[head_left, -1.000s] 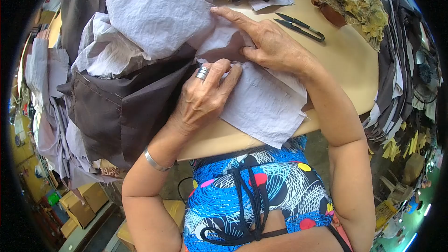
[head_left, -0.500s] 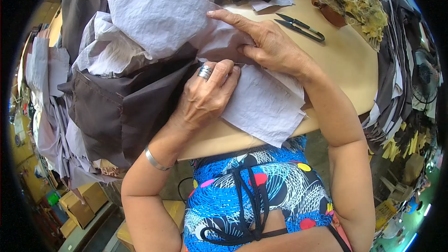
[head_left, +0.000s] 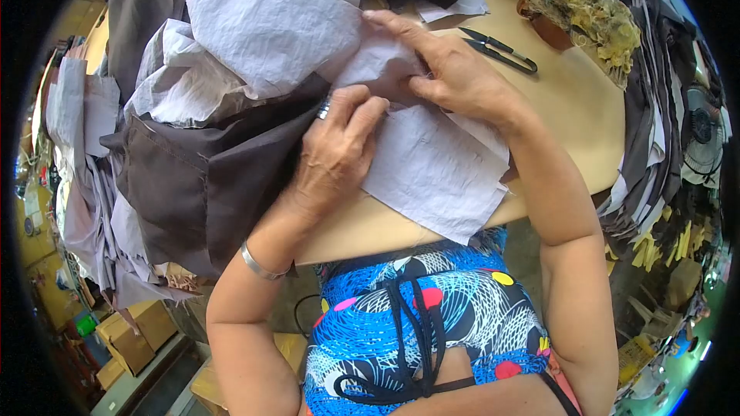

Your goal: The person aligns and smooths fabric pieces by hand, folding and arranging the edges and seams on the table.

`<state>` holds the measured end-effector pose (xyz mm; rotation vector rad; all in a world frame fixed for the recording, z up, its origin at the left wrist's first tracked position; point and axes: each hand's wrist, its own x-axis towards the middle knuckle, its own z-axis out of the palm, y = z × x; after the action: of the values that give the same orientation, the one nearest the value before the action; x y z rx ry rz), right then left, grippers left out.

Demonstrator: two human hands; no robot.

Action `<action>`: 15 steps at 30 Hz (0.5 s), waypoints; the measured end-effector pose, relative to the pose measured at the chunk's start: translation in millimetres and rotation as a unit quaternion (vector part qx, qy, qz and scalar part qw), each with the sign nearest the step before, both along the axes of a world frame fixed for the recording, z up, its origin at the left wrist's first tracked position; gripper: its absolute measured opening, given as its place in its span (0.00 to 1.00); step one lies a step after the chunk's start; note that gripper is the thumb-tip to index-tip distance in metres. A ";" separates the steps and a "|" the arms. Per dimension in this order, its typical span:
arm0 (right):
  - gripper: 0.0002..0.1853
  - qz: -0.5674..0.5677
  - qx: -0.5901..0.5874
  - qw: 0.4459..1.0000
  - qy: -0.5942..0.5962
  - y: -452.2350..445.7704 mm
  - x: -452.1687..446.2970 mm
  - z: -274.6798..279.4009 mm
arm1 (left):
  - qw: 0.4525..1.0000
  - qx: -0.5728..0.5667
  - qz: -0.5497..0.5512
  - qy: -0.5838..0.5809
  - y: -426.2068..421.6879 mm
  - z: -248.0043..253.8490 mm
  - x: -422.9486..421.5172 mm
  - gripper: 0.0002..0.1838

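My left hand (head_left: 339, 150), wearing a ring and a bracelet, has its fingers curled in a pinch at the edge of the light grey cloth, beside a dark brown cloth panel (head_left: 169, 192). What lies right under the fingertips is hidden. Across from it, my right hand (head_left: 462, 73) rests on the light grey cloth (head_left: 378, 65) with index finger stretched out and thumb apart. One light grey flap (head_left: 439, 173) hangs toward the table's near edge. Another pale piece (head_left: 270, 35) lies folded up at the upper left. Black thread snips (head_left: 501, 54) lie beyond my right hand.
A tan table (head_left: 578, 119) is under the work. A bundle of tangled yellowish threads (head_left: 582, 15) in a brown container stands at the far right. Dark and grey cloth strips (head_left: 647, 100) hang off the right edge, with more cloth (head_left: 85, 177) at left. Cardboard boxes (head_left: 127, 339) sit lower left.
My left hand has shifted slightly left and rolled, so its ring shows less. My right hand has moved a little to the right. The cloth has shifted slightly right.
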<state>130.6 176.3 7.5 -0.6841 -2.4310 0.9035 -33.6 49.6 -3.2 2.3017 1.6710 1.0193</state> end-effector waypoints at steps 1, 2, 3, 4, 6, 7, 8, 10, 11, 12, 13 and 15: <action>0.44 -0.005 0.022 1.000 0.013 1.0 0.7 -1.9 | 1.000 -0.006 0.001 -0.009 0.6 0.9 -0.1 0.22; 0.44 -0.013 0.053 0.998 0.017 0.9 1.4 -1.8 | 1.000 -0.013 0.002 -0.019 2.0 3.1 -0.3 0.22; 0.44 -0.022 0.083 0.996 0.020 0.7 2.2 -1.6 | 0.999 -0.019 0.002 -0.029 3.6 5.4 0.0 0.21; 0.43 -0.023 0.071 0.997 0.007 0.4 2.9 -0.3 | 0.999 -0.028 0.007 -0.018 5.0 7.8 0.7 0.21; 0.43 -0.026 0.049 0.998 -0.017 -1.6 3.5 4.5 | 0.999 -0.042 -0.006 -0.009 8.6 9.8 0.2 0.21; 0.44 -0.025 0.029 0.999 -0.031 -2.8 3.3 7.2 | 0.999 -0.049 -0.012 -0.004 9.9 10.7 -0.2 0.20; 0.44 -0.024 0.008 0.999 -0.046 -4.4 3.0 10.0 | 0.999 -0.041 -0.013 0.001 9.3 12.3 -0.3 0.20; 0.44 -0.012 -0.013 0.998 -0.059 -4.6 4.6 11.0 | 1.000 -0.024 -0.017 0.012 4.9 15.0 -0.4 0.19; 0.45 -0.001 -0.014 0.998 -0.059 -3.8 7.4 10.1 | 0.998 -0.012 -0.031 0.045 2.3 15.6 -1.2 0.18; 0.45 0.004 -0.017 0.998 -0.065 -3.5 8.5 10.2 | 0.996 -0.001 -0.045 0.077 -1.6 16.4 -2.9 0.18; 0.45 0.009 -0.021 0.997 -0.071 -3.3 9.6 10.2 | 0.992 0.010 -0.058 0.109 -5.5 16.9 -4.4 0.17; 0.45 0.004 -0.041 0.996 -0.084 -4.0 6.9 16.5 | 0.991 0.008 -0.070 0.113 -11.3 11.5 -6.2 0.19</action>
<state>137.4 172.3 24.1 -0.8099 -2.5564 0.9907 -39.8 38.2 8.2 2.5864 1.5515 0.7723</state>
